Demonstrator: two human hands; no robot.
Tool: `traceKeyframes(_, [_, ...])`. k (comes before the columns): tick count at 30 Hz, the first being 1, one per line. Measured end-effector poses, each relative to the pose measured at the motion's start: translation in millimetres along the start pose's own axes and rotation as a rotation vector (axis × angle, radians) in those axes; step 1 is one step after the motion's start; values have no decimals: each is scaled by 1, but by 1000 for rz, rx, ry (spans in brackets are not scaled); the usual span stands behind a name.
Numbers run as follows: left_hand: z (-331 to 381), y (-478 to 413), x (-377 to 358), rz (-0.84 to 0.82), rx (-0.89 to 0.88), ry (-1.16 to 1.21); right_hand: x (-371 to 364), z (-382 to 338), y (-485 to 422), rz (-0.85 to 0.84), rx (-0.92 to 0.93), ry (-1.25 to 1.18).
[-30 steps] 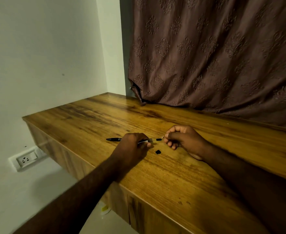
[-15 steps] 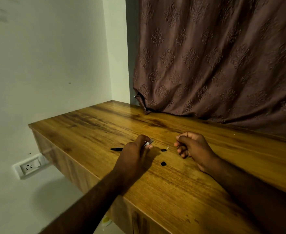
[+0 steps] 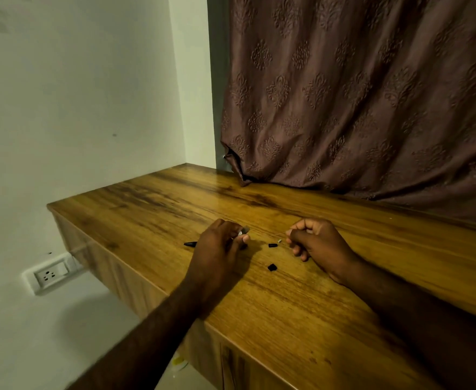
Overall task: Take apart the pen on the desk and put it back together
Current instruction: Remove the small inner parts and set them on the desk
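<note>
Head view. One wooden desk [image 3: 301, 305] with a dark-streaked grain filled the lower half of the field. It was set into a corner between a pale wall [image 3: 76, 108] on the left and one brown embossed curtain [image 3: 357, 94] behind, whose hem rested on the far edge of the desktop. One white socket [image 3: 51, 274] was fixed low on the wall, beside the desk's left end.

Two bare hands lay on the desktop, both forearms reaching in from the near edge. The left hand [image 3: 220, 246] was curled round the single pen body [image 3: 190, 244]. Its black pointed end projected to the left of the knuckles, flat along the wood, and a silvery end showed at the fingertips. The right hand [image 3: 315, 243], knuckles bent and wrist resting on the desk, pinched one thin pale rod [image 3: 281, 235] between thumb and forefinger. The rod pointed left toward the other hand but stopped short of it.

Three loose pieces lay on the desk in the gap between the hands – two black and one pale. A short black piece [image 3: 272, 245] lay just beside a tiny pale piece [image 3: 279, 241], both close to the right hand's fingers. A squarish black piece [image 3: 272, 267] lay nearer the viewer, apart from the other two. The pieces were too small for their shapes to be made out further.
</note>
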State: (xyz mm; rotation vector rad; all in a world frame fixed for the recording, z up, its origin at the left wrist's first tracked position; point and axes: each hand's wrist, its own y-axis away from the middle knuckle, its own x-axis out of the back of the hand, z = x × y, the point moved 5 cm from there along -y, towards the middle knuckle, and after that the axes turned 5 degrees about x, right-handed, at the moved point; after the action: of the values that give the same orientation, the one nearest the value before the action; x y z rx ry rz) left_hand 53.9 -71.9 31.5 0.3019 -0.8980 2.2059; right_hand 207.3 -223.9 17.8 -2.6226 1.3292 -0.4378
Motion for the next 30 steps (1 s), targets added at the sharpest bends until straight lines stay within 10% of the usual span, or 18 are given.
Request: traceKeyframes(30, [-1,7,-3,-48,100,110,5,4,-10,123,90,818])
